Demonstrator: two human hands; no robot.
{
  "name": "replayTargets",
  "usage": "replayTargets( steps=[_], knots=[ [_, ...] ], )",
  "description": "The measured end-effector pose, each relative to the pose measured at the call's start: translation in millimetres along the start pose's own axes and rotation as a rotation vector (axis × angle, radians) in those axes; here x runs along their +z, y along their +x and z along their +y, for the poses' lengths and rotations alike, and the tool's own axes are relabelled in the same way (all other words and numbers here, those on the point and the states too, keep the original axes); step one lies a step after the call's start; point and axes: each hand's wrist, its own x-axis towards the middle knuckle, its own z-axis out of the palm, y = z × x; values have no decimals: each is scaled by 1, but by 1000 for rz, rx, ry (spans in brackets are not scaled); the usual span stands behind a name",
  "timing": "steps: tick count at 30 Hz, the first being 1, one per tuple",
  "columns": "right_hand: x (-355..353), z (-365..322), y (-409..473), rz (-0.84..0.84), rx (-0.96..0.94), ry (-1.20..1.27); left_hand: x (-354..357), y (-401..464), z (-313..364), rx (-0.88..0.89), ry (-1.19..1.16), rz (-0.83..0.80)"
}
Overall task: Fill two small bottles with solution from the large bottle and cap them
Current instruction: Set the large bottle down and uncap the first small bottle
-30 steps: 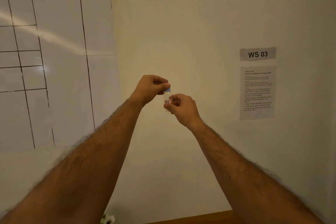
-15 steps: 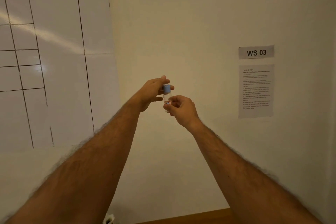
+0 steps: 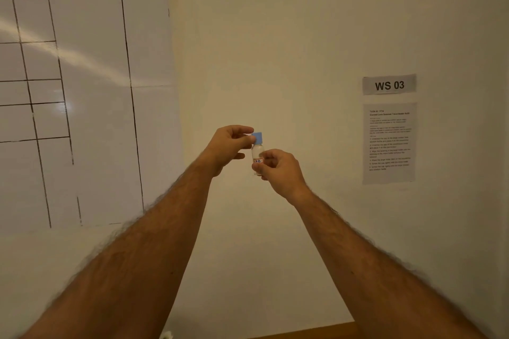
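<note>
- The bottle (image 3: 257,154) is small and clear, and it is held upright in the air in front of the wall (image 3: 275,36), about at the middle of the view.
- The right hand (image 3: 279,170) grips the lower part of the bottle; its fingers are curled around the body, and a small label (image 3: 258,161) with red edge shows between them.
- The cap (image 3: 257,137) is blue and sits on the top of the bottle.
- The left hand (image 3: 230,146) pinches the cap from the left side, with the thumb and the curled fingers closed on it.
- Both forearms reach up from the lower corners of the view and meet at the bottle.
- On the left a whiteboard (image 3: 82,91) has a hand-drawn grid with headings "WORK FORCE NAME" and "PRODUCTION".
- On the right a sign (image 3: 389,85) reads "WS 03", and just below it hangs a printed sheet (image 3: 389,143); its text is too small to read.
- A strip of brown table (image 3: 316,331) shows at the bottom edge.
</note>
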Motion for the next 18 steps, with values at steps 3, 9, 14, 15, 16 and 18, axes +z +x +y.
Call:
replayTargets(
  steps=[3,9,14,15,16,18],
  knots=[
    [2,0,0,-15,-9,10,1,1,1,-2,-12,-5],
    [6,1,1,-33,-36,-18,5,1,1,-10,-32,-67],
    [2,6,3,-20,-12,-35,4,-2,0,-33,-52,-94],
    [1,8,4,-16,-6,-38,4,-3,-1,-45,-52,-82],
    [0,9,4,-14,-2,-40,3,-3,-2,-53,-45,-71],
    [-2,12,3,-16,-1,-42,2,-3,-4,-48,-17,-59]
  ],
)
